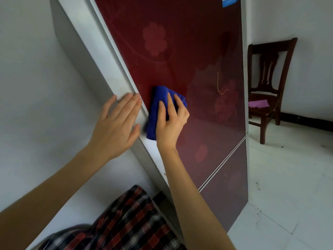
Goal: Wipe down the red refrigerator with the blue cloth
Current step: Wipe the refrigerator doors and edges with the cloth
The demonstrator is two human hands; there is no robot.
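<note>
1. The right hand (169, 123) presses the bunched blue cloth (158, 109) flat against the glossy red flower-patterned refrigerator door (189, 60), near its left edge.
2. The left hand (115, 127), its grip released, rests flat on the refrigerator's white side panel (93, 56).

The red refrigerator (180, 51) had a glossy, glass-smooth door front that mirrored the room, with a faint matt-looking flower print. Its side panel (86, 56), under the left hand's fingers (129, 103), was smooth, dull white. The blue cloth (158, 105), under the right hand's fingers (171, 105), looked soft and fuzzy. Beyond them the chair (270, 78) was dark polished wood, and the floor (288, 177) was shiny pale tile.
</note>
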